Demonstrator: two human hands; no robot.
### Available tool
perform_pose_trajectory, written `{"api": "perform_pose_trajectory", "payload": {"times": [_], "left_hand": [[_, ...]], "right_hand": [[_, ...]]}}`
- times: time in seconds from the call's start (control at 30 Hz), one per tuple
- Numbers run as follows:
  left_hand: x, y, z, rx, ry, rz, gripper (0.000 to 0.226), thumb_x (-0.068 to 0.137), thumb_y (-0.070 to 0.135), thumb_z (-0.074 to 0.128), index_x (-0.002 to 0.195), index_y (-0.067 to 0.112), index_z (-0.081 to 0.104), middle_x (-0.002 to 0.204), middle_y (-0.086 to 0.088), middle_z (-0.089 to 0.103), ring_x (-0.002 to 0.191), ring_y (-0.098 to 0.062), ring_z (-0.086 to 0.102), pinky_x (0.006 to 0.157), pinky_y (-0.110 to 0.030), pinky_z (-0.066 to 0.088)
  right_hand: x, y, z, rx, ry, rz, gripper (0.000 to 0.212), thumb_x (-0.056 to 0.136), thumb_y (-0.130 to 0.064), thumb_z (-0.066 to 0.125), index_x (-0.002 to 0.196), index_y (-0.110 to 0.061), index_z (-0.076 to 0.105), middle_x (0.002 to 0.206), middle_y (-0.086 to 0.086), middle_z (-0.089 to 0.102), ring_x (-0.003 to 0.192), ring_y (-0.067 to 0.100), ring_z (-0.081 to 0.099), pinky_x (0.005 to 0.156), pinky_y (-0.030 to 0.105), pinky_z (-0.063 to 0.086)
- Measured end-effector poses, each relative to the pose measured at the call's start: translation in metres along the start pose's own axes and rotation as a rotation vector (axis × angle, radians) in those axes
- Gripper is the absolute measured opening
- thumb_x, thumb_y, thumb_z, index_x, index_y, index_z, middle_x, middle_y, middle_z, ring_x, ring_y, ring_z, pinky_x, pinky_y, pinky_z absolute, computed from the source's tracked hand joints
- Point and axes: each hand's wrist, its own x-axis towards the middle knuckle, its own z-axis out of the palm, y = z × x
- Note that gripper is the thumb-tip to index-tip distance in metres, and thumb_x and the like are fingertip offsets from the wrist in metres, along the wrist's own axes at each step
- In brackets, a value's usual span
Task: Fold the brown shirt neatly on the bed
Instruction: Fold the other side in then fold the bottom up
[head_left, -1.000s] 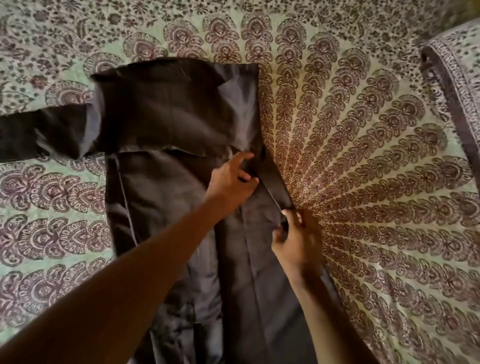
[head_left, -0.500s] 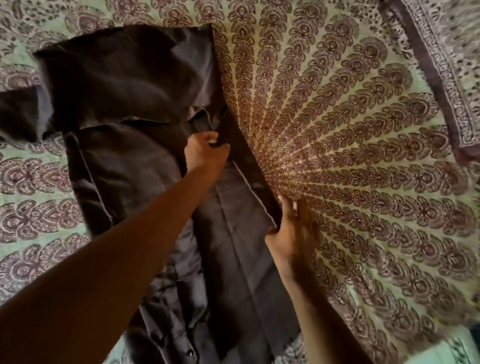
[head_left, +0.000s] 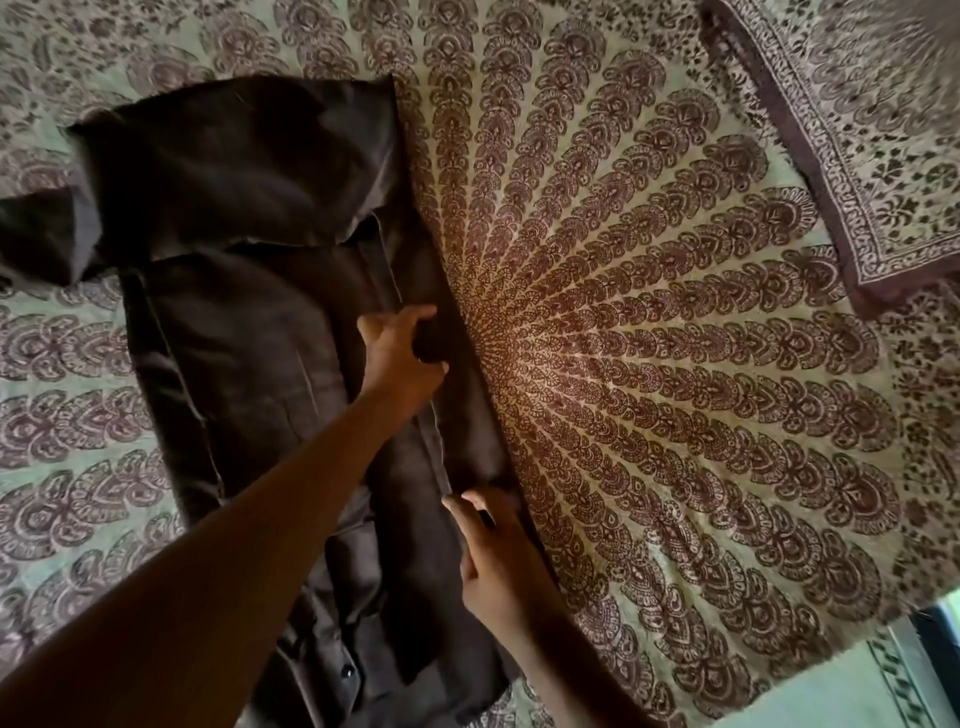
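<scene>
Shirt (head_left: 244, 332): brown, spread across the left half of the bed (head_left: 675, 415), long axis running away from the viewer; right side panel turned in along a lengthwise crease.
Sleeve (head_left: 41, 234): trailed off to the far left, not yet folded in.
Buttons (head_left: 345, 671): visible on the placket near the bottom edge.
Left hand (head_left: 400, 353): pinched on the folded right edge around mid-length, thumb and fingers curled on cloth.
Right hand (head_left: 493, 561): fingers pressed together on the same edge nearer the viewer, fingertips nipping the hem.
Handling, judged: light, soft, limp cloth; likely to sag and wrinkle wherever unsupported; matte weave, probably not slippery.
Where to hold, judged: seams, hems and crease line, both hands apart along one edge to keep it straight.
Pillow (head_left: 857, 130): upper right, well apart from the shirt.
Risk, judged: bunched lower part near the buttons liable to fold in crooked unless smoothed first.
</scene>
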Motion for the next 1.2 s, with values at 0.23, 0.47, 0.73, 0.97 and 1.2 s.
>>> {"api": "perform_pose_trajectory", "payload": {"times": [0.23,0.47,0.73,0.97,1.2], "left_hand": [[-0.037,-0.02,0.011,0.087,0.012,-0.017,0.051,0.082,-0.002,0.076,0.131,0.009,0.066,0.13,-0.014,0.056,0.101,-0.028,0.065,0.083,-0.021,0.045],[-0.056,-0.022,0.011,0.107,-0.024,0.109,0.082,0.074,-0.013,0.075,0.149,0.002,0.047,0.143,-0.016,0.044,0.105,-0.031,0.062,0.096,-0.039,0.056],[-0.065,-0.018,0.015,0.293,-0.056,0.097,0.074,0.078,-0.008,0.073,0.146,-0.002,0.046,0.159,-0.017,0.023,0.138,-0.034,0.042,0.111,-0.015,0.032],[-0.077,-0.014,0.01,0.709,-0.18,0.335,0.095,0.08,0.055,0.075,0.16,0.036,0.028,0.172,0.004,-0.001,0.152,-0.032,0.017,0.111,-0.063,0.033],[-0.067,-0.034,0.002,0.871,-0.364,0.326,0.117,0.074,0.075,0.071,0.162,0.045,-0.001,0.171,0.011,-0.017,0.16,-0.025,-0.008,0.117,-0.065,0.021]], "right_hand": [[-0.023,0.015,0.008,0.021,0.298,0.014,0.03,0.096,-0.008,0.057,0.125,-0.011,0.062,0.124,0.007,0.054,0.109,0.027,0.063,0.088,0.04,0.059],[-0.04,0.04,0.0,-0.001,0.323,0.211,0.04,0.089,-0.016,0.077,0.126,-0.018,0.062,0.12,0.006,0.054,0.106,0.024,0.061,0.081,0.041,0.061],[-0.054,0.052,-0.005,0.069,0.21,0.223,0.064,0.078,-0.019,0.089,0.134,-0.014,0.06,0.12,0.01,0.055,0.107,0.024,0.061,0.088,0.03,0.054],[-0.019,0.043,-0.018,-0.085,0.367,0.047,0.038,0.087,-0.015,0.079,0.122,-0.013,0.066,0.124,0.01,0.058,0.112,0.029,0.053,0.094,0.041,0.052],[0.022,0.053,-0.025,0.02,0.15,-0.067,0.036,0.077,0.0,0.083,0.111,-0.002,0.071,0.111,0.013,0.058,0.099,0.03,0.063,0.09,0.047,0.057]]}}
